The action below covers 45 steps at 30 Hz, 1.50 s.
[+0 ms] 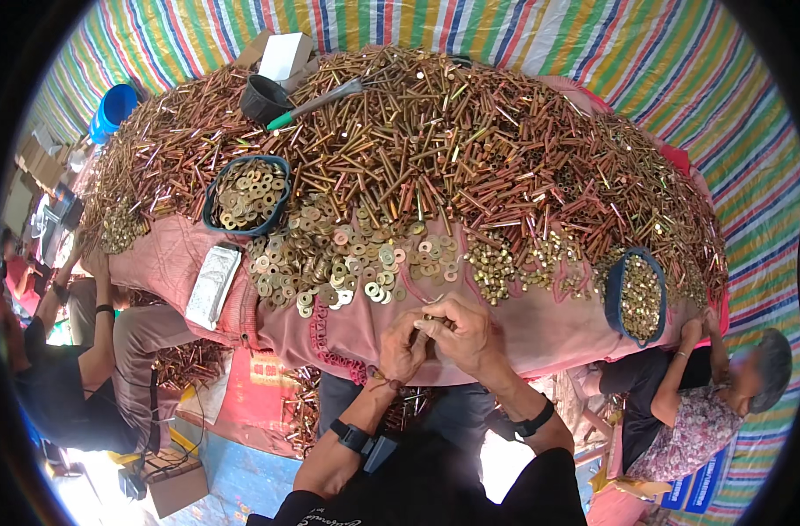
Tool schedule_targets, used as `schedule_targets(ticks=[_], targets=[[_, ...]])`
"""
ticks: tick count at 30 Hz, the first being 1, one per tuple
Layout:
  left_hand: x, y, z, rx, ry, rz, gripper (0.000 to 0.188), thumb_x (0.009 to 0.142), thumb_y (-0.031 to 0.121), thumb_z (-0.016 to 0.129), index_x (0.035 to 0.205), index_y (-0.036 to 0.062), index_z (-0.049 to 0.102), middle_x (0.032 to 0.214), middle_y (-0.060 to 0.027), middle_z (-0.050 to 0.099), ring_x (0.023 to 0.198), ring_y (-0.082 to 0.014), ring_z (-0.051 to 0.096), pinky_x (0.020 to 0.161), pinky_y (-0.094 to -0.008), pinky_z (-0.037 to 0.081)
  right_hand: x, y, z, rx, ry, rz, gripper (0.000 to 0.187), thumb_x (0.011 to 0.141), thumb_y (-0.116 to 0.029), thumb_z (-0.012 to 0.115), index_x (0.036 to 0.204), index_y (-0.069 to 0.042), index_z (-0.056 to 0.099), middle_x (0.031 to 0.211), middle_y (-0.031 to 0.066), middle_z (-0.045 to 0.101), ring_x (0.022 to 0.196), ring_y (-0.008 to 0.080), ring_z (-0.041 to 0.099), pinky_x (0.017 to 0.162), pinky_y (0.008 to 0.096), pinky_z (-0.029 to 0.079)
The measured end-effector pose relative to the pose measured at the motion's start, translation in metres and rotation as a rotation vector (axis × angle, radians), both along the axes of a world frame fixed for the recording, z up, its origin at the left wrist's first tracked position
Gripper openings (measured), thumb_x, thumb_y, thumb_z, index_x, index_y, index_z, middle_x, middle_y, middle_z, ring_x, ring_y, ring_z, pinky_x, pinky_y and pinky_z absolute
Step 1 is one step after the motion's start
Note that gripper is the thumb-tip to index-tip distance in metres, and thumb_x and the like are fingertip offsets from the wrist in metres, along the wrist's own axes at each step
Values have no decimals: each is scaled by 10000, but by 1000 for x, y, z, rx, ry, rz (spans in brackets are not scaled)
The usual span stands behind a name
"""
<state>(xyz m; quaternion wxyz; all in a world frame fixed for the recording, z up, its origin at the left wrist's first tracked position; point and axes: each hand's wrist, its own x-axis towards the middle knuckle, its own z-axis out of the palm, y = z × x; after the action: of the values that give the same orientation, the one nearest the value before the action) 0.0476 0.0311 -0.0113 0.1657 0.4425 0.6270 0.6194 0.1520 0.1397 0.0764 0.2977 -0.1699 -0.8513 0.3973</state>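
Observation:
My left hand (403, 349) and my right hand (464, 331) meet at the near edge of a pink cloth (540, 337). Both have their fingers closed in a pinch around a small brassy metal piece, mostly hidden by the fingers. Just beyond them lie loose flat washers (361, 259), spread over the cloth. Small brassy nuts (490, 270) sit in clusters to the right of the washers. Behind these rises a large heap of copper-coloured bolts (514, 149).
A blue basket of washers (210, 213) stands left, another blue basket of nuts (612, 309) right. A green-handled hand rake (317, 105) and a black tub (266, 99) rest on the heap. One person (76, 377) works at left, another (693, 412) at right.

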Motion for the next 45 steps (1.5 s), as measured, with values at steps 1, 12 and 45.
schedule_targets(ticks=[1, 12, 45], targets=[[0, 0, 0, -5, -2, 1, 187, 949, -7, 708, 1133, 21, 703, 1128, -180, 748, 995, -382, 729, 852, -414, 573, -1, -1, -1, -23, 5, -14, 144, 935, -121, 790, 1017, -16, 735, 855, 117, 659, 784, 290, 693, 693, 403, 547], [1, 2, -3, 15, 36, 39, 210, 929, -3, 691, 1136, 27, 675, 953, -179, 674, 853, -395, 674, 766, -439, 539, 3, 8, 9, 179, 1, 91, 161, 953, -77, 719, 1098, -7, 720, 937, 145, 649, 832, 340, 689, 714, 415, 559], [2, 5, -9, 64, 43, 40, 170, 973, 59, 711, 1143, 52, 713, 979, -181, 751, 891, -369, 764, 778, -394, 578, -2, -6, -14, 64, 92, -137, 215, 884, -135, 851, 994, 14, 743, 910, 136, 717, 761, 249, 690, 692, 358, 554]])
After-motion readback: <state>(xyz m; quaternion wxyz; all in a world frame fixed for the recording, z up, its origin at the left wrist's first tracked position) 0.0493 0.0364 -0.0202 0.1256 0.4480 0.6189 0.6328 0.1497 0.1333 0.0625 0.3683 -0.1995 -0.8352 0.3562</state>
